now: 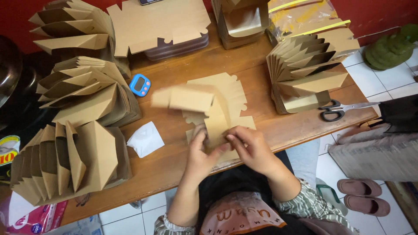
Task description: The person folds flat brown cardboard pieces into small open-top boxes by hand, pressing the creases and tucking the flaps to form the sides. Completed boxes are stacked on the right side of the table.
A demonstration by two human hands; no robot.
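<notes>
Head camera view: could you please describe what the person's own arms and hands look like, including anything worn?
Both hands are bare: no gloves, and no rings or watch that I can make out. The left hand and right hand lead into bare forearms. Sleeves are pushed up near the elbows, in a grey-green fabric with pale stripes; the right sleeve shows most, the left sleeve only its edge.

A home workspace for box folding: stacks of folded cardboard boxes (69, 161) crowd a wooden table (257, 65), with slippers (363, 196) on the tiled floor (383, 82) near right.
</notes>
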